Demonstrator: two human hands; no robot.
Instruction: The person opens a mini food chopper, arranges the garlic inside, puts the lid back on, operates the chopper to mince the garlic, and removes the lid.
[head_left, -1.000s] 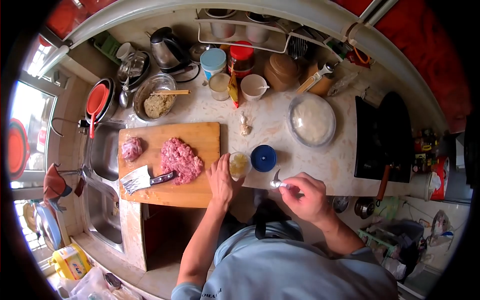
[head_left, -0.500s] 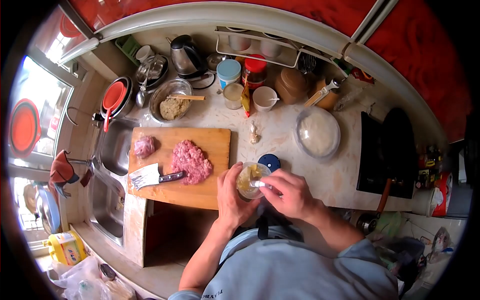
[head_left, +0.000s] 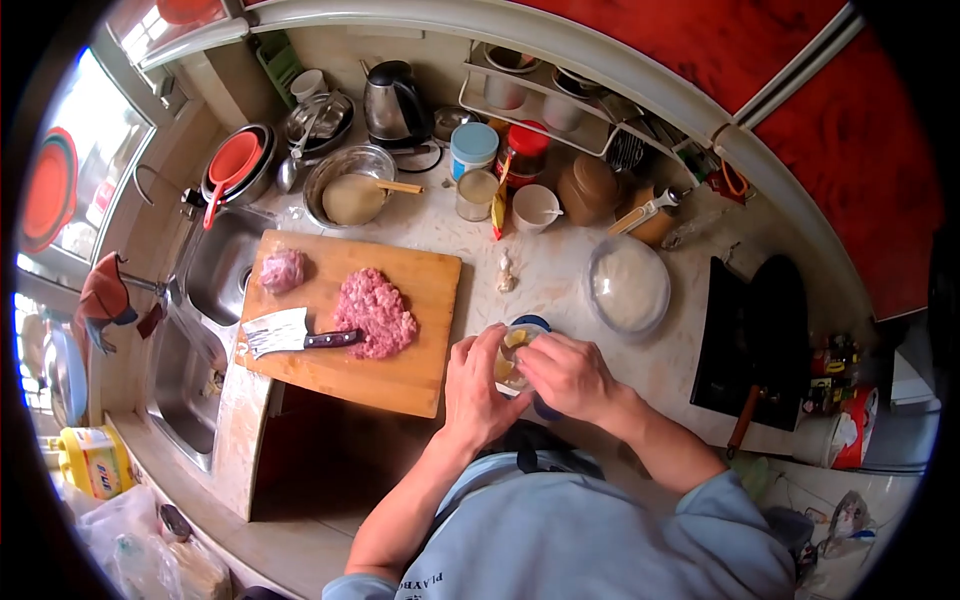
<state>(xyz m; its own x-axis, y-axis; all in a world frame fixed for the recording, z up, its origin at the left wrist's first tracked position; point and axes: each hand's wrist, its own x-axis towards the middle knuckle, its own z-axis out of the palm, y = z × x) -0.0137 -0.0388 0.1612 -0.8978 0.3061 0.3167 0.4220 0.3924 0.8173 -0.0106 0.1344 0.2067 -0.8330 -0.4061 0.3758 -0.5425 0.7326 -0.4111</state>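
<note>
Your left hand [head_left: 478,390] is half closed, curled round the side of a small clear tub [head_left: 510,358] with yellow bits [head_left: 503,370] in it. Your right hand [head_left: 572,375] has its fingers bunched over the tub's mouth — you can't tell what, if anything, they pinch. The tub is by the near edge of the countertop [head_left: 660,370], and the blue lid [head_left: 530,322] pokes out just behind it. The near right corner of the cutting board [head_left: 400,385] sits close by your left wrist, so there is little room on that side. More bare countertop is on your right, up to the black stove [head_left: 718,345]. Past the lid you have some garlic [head_left: 505,272] and, to its right, a round bowl [head_left: 628,285].

Half a second ago your right hand held a white-handled tool in the tub — now the tool is hidden. On the board, the minced meat [head_left: 375,315] and the knife [head_left: 290,333] have stayed put.

You can read "PLAYB" on your shirt [head_left: 570,530]. The yellow jug [head_left: 97,462], far left, has a label too small to read.
</note>
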